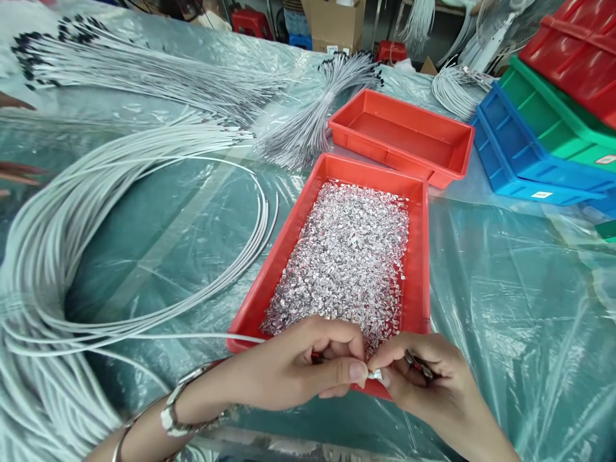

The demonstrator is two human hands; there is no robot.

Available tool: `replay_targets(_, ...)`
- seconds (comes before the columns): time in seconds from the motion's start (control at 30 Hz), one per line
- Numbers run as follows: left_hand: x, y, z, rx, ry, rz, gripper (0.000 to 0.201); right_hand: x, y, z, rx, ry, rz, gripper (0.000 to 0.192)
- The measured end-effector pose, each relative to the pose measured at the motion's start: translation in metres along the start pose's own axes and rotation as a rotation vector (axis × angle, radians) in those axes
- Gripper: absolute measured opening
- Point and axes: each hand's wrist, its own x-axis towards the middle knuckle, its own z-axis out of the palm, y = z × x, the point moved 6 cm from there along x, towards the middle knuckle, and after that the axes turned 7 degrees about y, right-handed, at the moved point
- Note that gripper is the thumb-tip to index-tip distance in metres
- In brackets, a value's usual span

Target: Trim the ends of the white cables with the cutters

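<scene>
My left hand (301, 366) pinches the end of a thin white cable (202, 336) at the near edge of a red tray (289, 244) that is filled with several small silver metal clips (351, 256). My right hand (423, 378) meets it fingertip to fingertip and holds one small silver clip (376, 374) against the cable end. A few more clips show inside the right palm. A silver bracelet sits on my left wrist.
A big coil of white cables (58, 256) lies at the left on the plastic-covered table. Bundles of cut cables (308, 122) lie behind. An empty red tray (404, 138) stands beyond the full one. Blue, green and red bins (534, 154) are stacked at the right. Another person's fingers (17, 173) show at the left edge.
</scene>
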Motion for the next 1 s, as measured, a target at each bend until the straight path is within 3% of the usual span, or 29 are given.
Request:
replay_targets(0.33, 0.000, -0.002, 0.000, 0.017, -0.020, 0.010, 0.024, -0.001, 0.000, -0.001, 0.010, -0.004, -0.042, 0.024)
replay_targets(0.53, 0.000, -0.003, 0.002, 0.039, -0.019, 0.013, 0.022, -0.003, 0.011, -0.017, -0.025, 0.145, 0.057, 0.014)
replay_targets(0.73, 0.002, 0.000, -0.001, 0.021, 0.019, 0.078, 0.021, 0.002, 0.010, -0.026, -0.171, 0.321, -0.009, 0.012)
replay_targets(0.9, 0.005, -0.003, -0.002, 0.043, 0.032, 0.128, 0.016, 0.008, 0.012, -0.032, -0.269, 0.409, -0.060, 0.016)
replay_targets(1.0, 0.005, -0.001, 0.000, 0.099, 0.110, 0.202, 0.015, 0.011, 0.014, -0.034, -0.273, 0.428, -0.063, 0.031)
